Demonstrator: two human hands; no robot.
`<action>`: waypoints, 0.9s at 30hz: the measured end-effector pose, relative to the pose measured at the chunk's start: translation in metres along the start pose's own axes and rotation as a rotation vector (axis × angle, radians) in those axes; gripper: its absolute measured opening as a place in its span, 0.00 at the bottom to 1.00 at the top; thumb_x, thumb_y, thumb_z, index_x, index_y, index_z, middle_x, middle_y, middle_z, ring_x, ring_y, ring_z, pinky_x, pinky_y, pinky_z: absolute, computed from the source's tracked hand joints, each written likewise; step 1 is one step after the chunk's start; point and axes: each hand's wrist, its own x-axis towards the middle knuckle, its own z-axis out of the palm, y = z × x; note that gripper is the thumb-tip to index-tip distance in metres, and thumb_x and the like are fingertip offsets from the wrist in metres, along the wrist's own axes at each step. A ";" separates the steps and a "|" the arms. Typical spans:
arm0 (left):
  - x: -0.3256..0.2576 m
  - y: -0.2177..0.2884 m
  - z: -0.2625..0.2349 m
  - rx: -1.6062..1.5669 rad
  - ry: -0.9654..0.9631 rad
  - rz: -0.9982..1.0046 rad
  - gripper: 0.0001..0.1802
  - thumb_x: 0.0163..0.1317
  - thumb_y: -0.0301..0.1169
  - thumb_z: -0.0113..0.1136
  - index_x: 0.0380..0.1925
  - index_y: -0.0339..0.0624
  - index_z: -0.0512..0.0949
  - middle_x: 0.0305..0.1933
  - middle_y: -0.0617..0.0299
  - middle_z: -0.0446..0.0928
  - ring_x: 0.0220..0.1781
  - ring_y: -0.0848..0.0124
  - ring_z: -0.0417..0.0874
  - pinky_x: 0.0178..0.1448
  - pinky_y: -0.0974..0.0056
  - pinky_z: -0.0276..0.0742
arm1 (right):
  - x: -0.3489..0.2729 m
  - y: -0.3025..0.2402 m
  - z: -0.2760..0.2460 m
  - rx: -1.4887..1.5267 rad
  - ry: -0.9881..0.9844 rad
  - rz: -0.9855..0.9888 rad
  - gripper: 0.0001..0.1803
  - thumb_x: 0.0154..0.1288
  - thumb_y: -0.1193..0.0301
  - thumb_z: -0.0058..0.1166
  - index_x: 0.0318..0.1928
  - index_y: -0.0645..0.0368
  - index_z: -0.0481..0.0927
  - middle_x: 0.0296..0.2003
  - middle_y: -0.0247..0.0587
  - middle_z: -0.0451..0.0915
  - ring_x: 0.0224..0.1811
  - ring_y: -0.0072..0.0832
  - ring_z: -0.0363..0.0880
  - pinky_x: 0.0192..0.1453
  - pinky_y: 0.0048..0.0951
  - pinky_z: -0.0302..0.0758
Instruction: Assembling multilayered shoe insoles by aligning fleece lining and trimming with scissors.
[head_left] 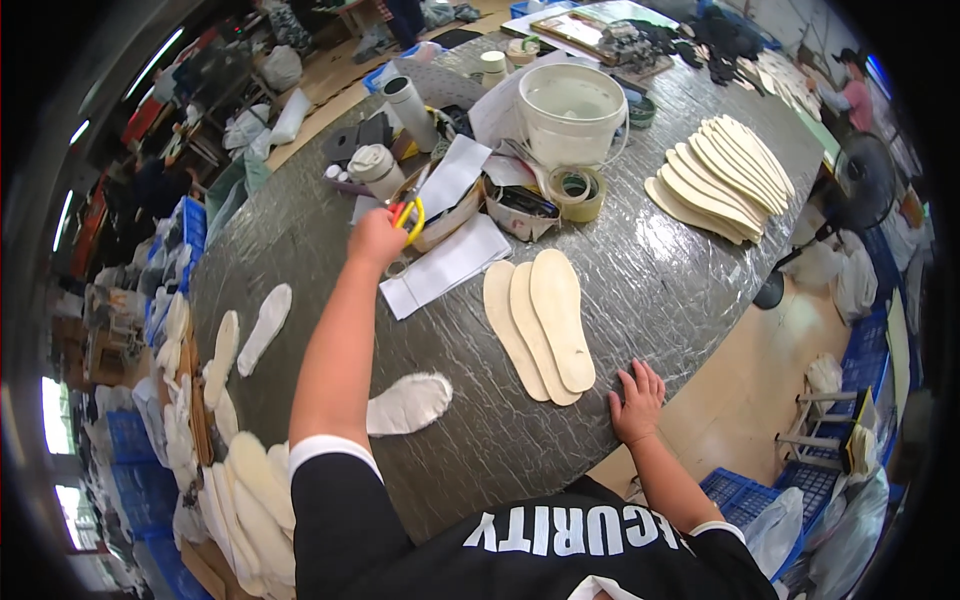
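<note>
My left hand [377, 240] reaches out over the dark table and is closed on a pair of scissors [412, 216] with yellow and red handles, beside an open box of tools. The blades point away from me. My right hand [638, 402] lies on the table's near right edge, its fingers spread and nothing in them. Left of that hand, three cream insoles [556, 315] overlap in a small fan. A fluffy white insole [410, 403] lies partly hidden behind my left forearm. White paper sheets [446, 265] rest just right of my left hand.
A white bucket [572, 115], tape rolls [577, 192], a grey tumbler [410, 112] and a lidded cup [377, 170] crowd the table's middle. Many insoles [722, 178] are fanned at the right. More insoles [250, 500] sit at the lower left. A black fan [862, 175] stands beyond the right edge.
</note>
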 end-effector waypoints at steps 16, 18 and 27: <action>0.023 0.003 0.067 -0.082 0.368 0.562 0.08 0.57 0.28 0.58 0.35 0.37 0.81 0.35 0.52 0.80 0.39 0.57 0.80 0.47 0.57 0.75 | 0.009 -0.005 -0.007 0.062 0.024 0.016 0.21 0.56 0.68 0.58 0.52 0.53 0.77 0.63 0.42 0.69 0.68 0.40 0.63 0.71 0.48 0.55; -0.059 0.054 0.118 -0.502 -0.170 0.505 0.09 0.55 0.27 0.61 0.36 0.37 0.80 0.38 0.52 0.79 0.39 0.57 0.80 0.46 0.58 0.76 | 0.004 0.000 -0.004 0.064 0.056 0.021 0.20 0.56 0.70 0.57 0.52 0.53 0.76 0.61 0.42 0.70 0.67 0.40 0.63 0.71 0.48 0.55; -0.193 0.112 0.190 -0.154 -0.334 0.535 0.06 0.56 0.28 0.62 0.32 0.37 0.79 0.34 0.51 0.79 0.40 0.52 0.79 0.45 0.53 0.75 | -0.019 0.019 0.009 0.020 0.247 0.215 0.21 0.58 0.70 0.54 0.54 0.53 0.74 0.57 0.42 0.72 0.64 0.42 0.66 0.72 0.48 0.51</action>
